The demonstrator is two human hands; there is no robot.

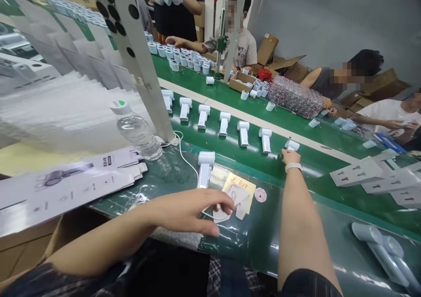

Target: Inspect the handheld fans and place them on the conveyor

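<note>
My right hand (291, 157), with a white band at the wrist, reaches across to the green belt. Its fingers are closed around a white T-shaped handheld device (292, 145), whose lower part is hidden. My left hand (194, 207) hovers over the near table, fingers apart and holding nothing. Just beyond it lies another white T-shaped device (205, 167), with a white cable (184, 154) close by. Right of the left hand, a pale cloth (241, 199) rests on a yellow note (251, 187), beside a round pink sticker (261, 195).
Several similar devices (224, 124) line the belt (250, 157). A water bottle (136, 130) stands by a metal post (144, 69); printed boxes (66, 187) lie left. Two devices (381, 249) rest at right, below white boxes (368, 172). Co-workers sit opposite, near many white cups (184, 58).
</note>
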